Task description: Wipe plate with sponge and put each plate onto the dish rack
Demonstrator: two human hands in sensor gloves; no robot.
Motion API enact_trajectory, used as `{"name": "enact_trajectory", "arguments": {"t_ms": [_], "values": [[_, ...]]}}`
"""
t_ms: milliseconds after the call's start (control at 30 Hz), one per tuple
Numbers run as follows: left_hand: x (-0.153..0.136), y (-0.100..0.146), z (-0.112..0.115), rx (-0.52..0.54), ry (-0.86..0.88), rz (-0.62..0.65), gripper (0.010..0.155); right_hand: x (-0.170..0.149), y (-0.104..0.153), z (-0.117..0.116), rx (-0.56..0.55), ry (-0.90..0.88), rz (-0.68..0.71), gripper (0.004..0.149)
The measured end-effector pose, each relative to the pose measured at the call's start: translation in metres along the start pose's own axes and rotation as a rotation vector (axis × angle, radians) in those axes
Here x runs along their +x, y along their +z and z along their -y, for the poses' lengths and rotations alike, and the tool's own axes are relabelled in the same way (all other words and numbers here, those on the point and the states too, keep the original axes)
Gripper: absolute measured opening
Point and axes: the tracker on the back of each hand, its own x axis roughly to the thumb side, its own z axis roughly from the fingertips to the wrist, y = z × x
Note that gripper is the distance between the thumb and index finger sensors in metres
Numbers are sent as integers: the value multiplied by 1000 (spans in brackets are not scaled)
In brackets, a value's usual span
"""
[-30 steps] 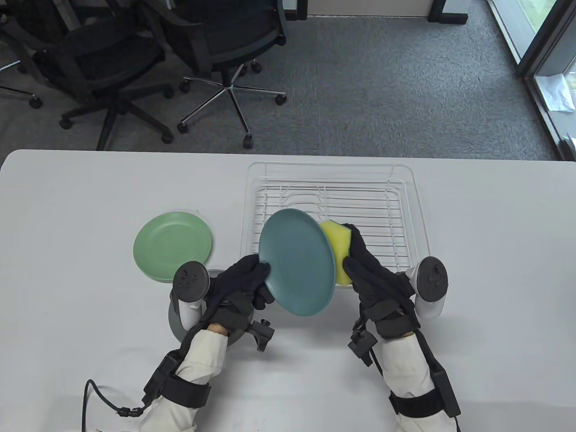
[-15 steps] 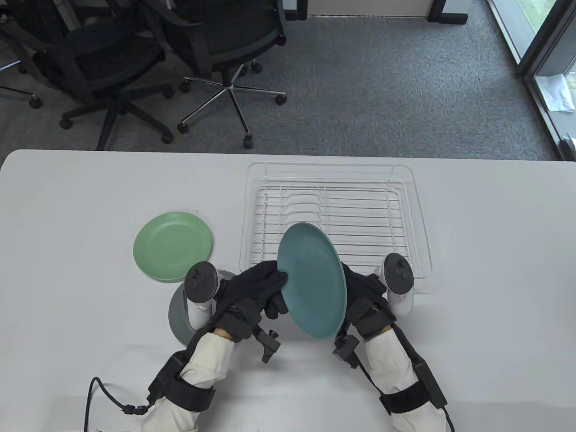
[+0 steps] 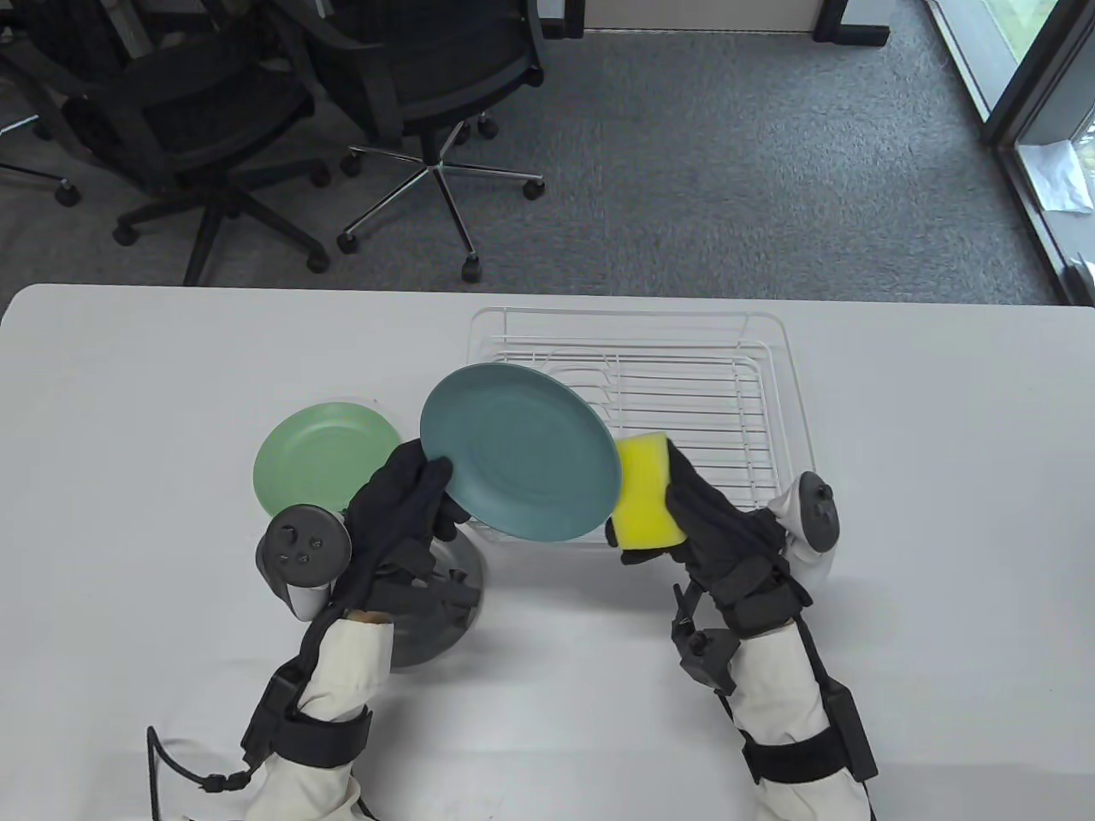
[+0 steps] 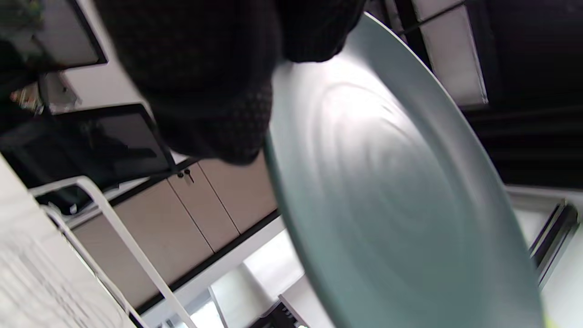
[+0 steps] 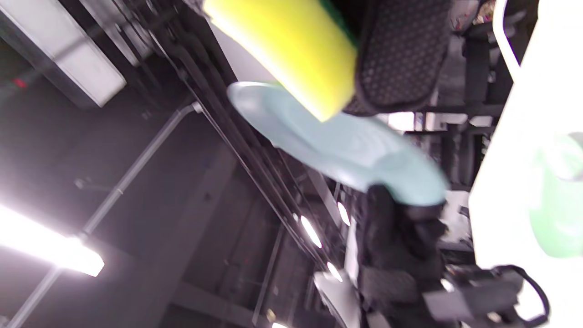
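My left hand grips a teal plate by its lower left rim and holds it up, tilted, over the near left corner of the white wire dish rack. The same plate fills the left wrist view, with gloved fingers on its rim. My right hand holds a yellow sponge just right of the plate, apart from it or barely touching its edge. In the right wrist view the sponge sits above the blurred plate. A light green plate lies flat on the table.
A grey bowl sits on the table under my left wrist. The rack holds nothing; its plate slots run along its left middle. Office chairs stand on the carpet beyond the white table's far edge.
The teal plate has risen and moved left and away, turning its underside up toward the camera. The right hand has come out from behind it, so the sponge shows again.
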Motion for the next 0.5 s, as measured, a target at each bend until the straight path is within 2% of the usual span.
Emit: {"name": "enact_trajectory", "arguments": {"t_ms": [133,233,333,500], "values": [[16,-16,3,-18,-283,63,42,3,9,23,-74,-106,60,60],[24,-30,15,-56,-409,67,41,2,14,33,-106,-154,82,60],[31,-45,27,-59,-492,90,40,-1,16,38,-132,-152,78,60],[39,-68,49,-111,-561,47,39,-6,15,40,-129,-183,69,60]]}}
